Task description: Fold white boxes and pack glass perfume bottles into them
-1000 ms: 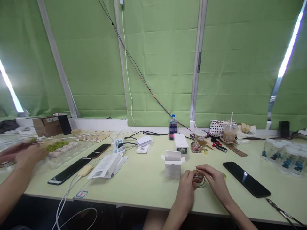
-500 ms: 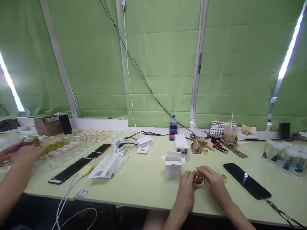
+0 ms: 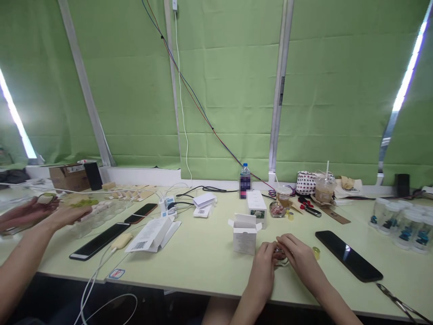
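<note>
One co-worker's hand [image 3: 64, 217] reaches to a clear tray [image 3: 81, 229] at the far left, well apart from my side, so I expect no clash there. Nearer the middle, a white cable [image 3: 125, 294] hangs in a loop below the front of the bench [image 3: 209, 266]; a knee catching it could drag the yellow block [image 3: 122, 241], which it seems to run to, off the edge. Next comes the open white box [image 3: 244, 241], upright with flaps spread, just beside my left hand [image 3: 264, 266]. An outward swing of that wrist could tip it, since it looks light. My left hand has its fingers curled around the small jar [image 3: 280, 260], which is between both hands near the front edge; I cannot tell whether its base rests on anything. The fingertips of my right hand [image 3: 299, 256] are bunched over the top, and what they pinch is hidden from me. Uneven force worries me most: if the right presses harder than the left braces, the jar could skid or tilt. Just right of that hand lies a small yellow piece [image 3: 316, 253]; looking round, it could roll if brushed. Farther right, the pliers [image 3: 395, 295] point their handles frontward, where a dragging forearm might knock them down.
</note>
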Available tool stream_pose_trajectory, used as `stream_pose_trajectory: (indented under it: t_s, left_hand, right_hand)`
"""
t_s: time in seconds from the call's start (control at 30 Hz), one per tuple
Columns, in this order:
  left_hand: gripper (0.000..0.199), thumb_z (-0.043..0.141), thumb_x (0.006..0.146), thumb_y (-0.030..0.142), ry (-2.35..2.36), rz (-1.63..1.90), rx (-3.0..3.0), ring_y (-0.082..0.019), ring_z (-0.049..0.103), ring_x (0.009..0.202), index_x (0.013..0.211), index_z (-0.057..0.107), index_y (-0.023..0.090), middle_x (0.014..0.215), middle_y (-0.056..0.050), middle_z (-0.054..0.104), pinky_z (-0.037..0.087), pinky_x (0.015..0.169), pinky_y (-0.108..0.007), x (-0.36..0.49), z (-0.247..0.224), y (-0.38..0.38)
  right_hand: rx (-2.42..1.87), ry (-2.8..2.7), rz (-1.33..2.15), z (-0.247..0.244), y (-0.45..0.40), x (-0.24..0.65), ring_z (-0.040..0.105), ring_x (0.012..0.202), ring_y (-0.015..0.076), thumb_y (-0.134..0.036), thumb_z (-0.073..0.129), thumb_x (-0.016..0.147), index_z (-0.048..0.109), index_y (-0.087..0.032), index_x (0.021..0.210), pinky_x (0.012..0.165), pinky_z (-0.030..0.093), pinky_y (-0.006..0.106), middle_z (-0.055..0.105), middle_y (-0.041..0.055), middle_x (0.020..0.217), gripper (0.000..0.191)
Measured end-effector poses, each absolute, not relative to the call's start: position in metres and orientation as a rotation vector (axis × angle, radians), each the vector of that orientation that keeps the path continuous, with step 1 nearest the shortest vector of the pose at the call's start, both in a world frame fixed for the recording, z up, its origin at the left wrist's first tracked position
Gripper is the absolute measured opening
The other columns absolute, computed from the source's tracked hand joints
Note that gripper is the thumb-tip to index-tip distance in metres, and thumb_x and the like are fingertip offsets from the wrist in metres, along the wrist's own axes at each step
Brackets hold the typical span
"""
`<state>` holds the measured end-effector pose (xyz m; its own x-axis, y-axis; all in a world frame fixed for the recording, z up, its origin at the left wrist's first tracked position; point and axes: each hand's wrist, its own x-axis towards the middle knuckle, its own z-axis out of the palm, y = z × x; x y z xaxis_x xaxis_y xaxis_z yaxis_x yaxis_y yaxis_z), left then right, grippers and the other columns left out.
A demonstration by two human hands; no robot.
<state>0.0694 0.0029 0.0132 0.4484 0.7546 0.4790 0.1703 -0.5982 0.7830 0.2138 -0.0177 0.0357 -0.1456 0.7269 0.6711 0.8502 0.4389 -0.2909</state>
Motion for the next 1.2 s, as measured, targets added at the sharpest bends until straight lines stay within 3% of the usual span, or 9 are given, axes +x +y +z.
stream_pose_trajectory:
  t_s: [0.27,0.47,0.67,0.77,0.87,1.03,1.1,1.2]
  left_hand:
    - [0.055,0.038,0.070,-0.008,0.794,1.113,2.045,-0.018,0.056,0.097,0.113,0.057,0.021,0.105,-0.005,0.058,0.046,0.088,-0.030,0.068,0.012,0.003]
    - [0.056,0.039,0.072,-0.007,0.780,1.107,2.046,-0.018,0.056,0.098,0.117,0.055,0.022,0.107,-0.006,0.057,0.047,0.089,-0.031,0.069,0.012,0.004]
    - [0.060,0.039,0.071,-0.007,0.835,1.092,2.055,-0.019,0.056,0.101,0.122,0.055,0.019,0.111,-0.008,0.058,0.045,0.093,-0.033,0.068,0.010,0.004]
    - [0.062,0.039,0.069,-0.008,0.835,1.091,2.043,-0.020,0.055,0.102,0.123,0.055,0.020,0.113,-0.007,0.059,0.044,0.095,-0.034,0.068,0.010,0.003]
    - [0.064,0.039,0.067,-0.008,0.849,1.077,2.028,-0.020,0.055,0.102,0.122,0.055,0.019,0.112,-0.008,0.059,0.044,0.094,-0.035,0.069,0.009,0.004]
    - [0.064,0.039,0.067,-0.007,0.849,1.086,2.016,-0.020,0.055,0.102,0.122,0.056,0.021,0.111,-0.007,0.059,0.043,0.095,-0.035,0.069,0.007,0.005]
    - [0.064,0.039,0.067,-0.007,0.841,1.094,2.015,-0.020,0.055,0.102,0.122,0.056,0.021,0.111,-0.007,0.059,0.044,0.094,-0.035,0.068,0.008,0.005]
    - [0.062,0.039,0.068,-0.007,0.834,1.099,2.014,-0.020,0.056,0.100,0.121,0.057,0.021,0.109,-0.007,0.060,0.044,0.093,-0.034,0.068,0.011,0.003]
  right_hand:
    - [-1.313,-1.778,0.000,0.033,-0.017,0.218,0.067,0.082,0.0198,-0.027,0.043,0.093,0.058,-0.023,0.098,0.071,0.054,0.029,0.068,0.0057,0.093,0.016]
    - [-1.304,-1.782,0.047,0.032,-0.017,0.218,0.066,0.082,0.0186,-0.024,0.040,0.093,0.054,-0.023,0.107,0.070,0.054,0.028,0.064,0.0061,0.099,0.020]
    - [-1.559,-1.675,-0.182,0.033,-0.022,0.253,0.063,0.093,0.0228,-0.035,0.032,0.096,0.056,-0.021,0.106,0.080,0.050,0.034,0.061,0.0091,0.105,0.029]
    - [-1.849,-1.600,-0.302,0.025,-0.024,0.285,0.064,0.086,0.0272,-0.044,0.034,0.092,0.061,-0.020,0.100,0.069,0.050,0.037,0.060,0.0101,0.095,0.037]
    - [-2.001,-1.659,-0.146,0.010,-0.025,0.309,0.066,0.072,0.0252,-0.045,0.045,0.086,0.061,-0.020,0.106,0.059,0.048,0.034,0.060,0.0090,0.092,0.036]
    - [-1.939,-1.735,0.036,0.001,-0.021,0.310,0.066,0.075,0.0241,-0.025,0.043,0.082,0.060,-0.021,0.087,0.062,0.047,0.032,0.066,0.0073,0.088,0.018]
    - [-1.859,-1.671,0.012,0.013,-0.021,0.299,0.066,0.080,0.0259,-0.029,0.040,0.086,0.059,-0.021,0.086,0.065,0.047,0.034,0.068,0.0090,0.092,0.020]
    - [-1.632,-1.589,0.033,0.045,-0.025,0.275,0.065,0.089,0.0263,-0.039,0.044,0.088,0.059,-0.022,0.101,0.077,0.048,0.036,0.069,0.0103,0.101,0.026]
